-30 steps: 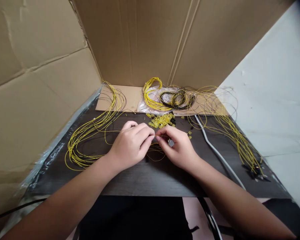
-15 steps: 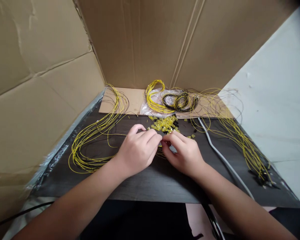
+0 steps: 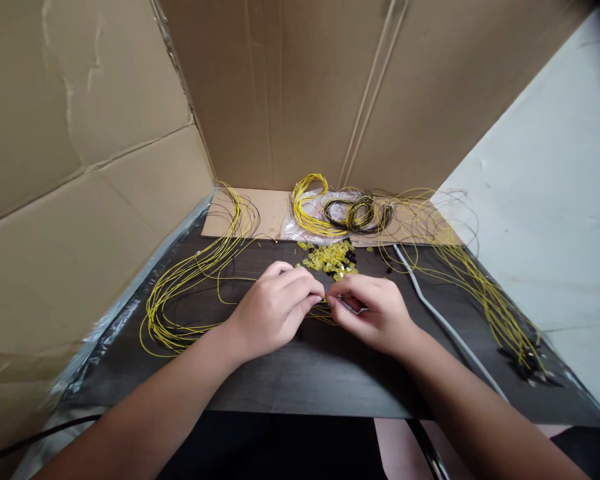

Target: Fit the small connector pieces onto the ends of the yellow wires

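Note:
My left hand [image 3: 275, 310] is closed in a pinch above the dark tabletop [image 3: 300, 380]. A thin wire runs in behind its knuckles from the left, and a tiny dark and yellow end shows at the fingertips. Facing it, my right hand [image 3: 373, 307] pinches too, its fingertips almost touching the left ones; whatever it grips is too small to make out. Just beyond both hands lies a pile of small clear-yellow pieces [image 3: 325, 257], with small black pieces [image 3: 351, 253] along its right side. Yellow and black wires [image 3: 167, 320] loop from the left and pass beneath my hands.
Coiled yellow wire [image 3: 300, 207] and coiled black wire [image 3: 365, 213] lie on a plastic bag at the back. Another wire bundle [image 3: 495, 307] with black ends [image 3: 527, 367] spreads on the right. A grey cable [image 3: 435, 307] crosses the table. Cardboard walls [image 3: 300, 93] stand behind and left.
The view has tilted slightly, so the table sits lower. My hands stay together in the middle; the right fingers have shifted a little and now pinch nearer the left fingertips.

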Demonstrator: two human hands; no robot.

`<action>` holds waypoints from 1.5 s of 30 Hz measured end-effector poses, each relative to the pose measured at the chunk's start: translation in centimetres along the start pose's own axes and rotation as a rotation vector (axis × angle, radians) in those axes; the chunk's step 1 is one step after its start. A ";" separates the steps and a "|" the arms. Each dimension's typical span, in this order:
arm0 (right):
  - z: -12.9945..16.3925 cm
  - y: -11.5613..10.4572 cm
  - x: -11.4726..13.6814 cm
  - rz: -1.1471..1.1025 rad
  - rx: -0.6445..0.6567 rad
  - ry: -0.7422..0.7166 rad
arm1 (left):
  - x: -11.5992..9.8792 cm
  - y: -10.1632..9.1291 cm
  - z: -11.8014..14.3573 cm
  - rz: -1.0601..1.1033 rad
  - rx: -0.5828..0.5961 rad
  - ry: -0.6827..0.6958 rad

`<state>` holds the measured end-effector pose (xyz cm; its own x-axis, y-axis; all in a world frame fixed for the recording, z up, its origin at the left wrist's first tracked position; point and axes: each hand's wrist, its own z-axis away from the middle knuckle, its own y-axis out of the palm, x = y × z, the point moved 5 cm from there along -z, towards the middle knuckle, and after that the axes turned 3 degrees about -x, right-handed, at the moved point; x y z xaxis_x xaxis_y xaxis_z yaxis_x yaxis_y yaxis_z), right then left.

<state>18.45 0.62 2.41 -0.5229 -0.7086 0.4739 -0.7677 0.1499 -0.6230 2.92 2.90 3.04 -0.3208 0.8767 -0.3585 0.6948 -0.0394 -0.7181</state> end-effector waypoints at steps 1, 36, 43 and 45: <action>-0.1 -0.1 0.0 -0.004 -0.009 0.015 | 0.0 0.0 0.0 0.015 -0.014 -0.015; -0.1 0.0 -0.3 0.011 -0.010 0.098 | 0.3 -0.1 0.1 -0.011 -0.093 -0.044; 0.1 0.4 -0.7 0.047 0.029 0.040 | 0.4 0.0 0.2 -0.081 -0.085 -0.025; 0.1 0.4 -0.8 0.037 0.022 0.044 | 0.6 -0.1 0.3 -0.092 -0.084 -0.021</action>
<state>18.61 1.16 1.75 -0.5668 -0.6720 0.4766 -0.7393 0.1596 -0.6542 2.50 3.25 2.74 -0.3982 0.8645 -0.3068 0.7132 0.0814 -0.6962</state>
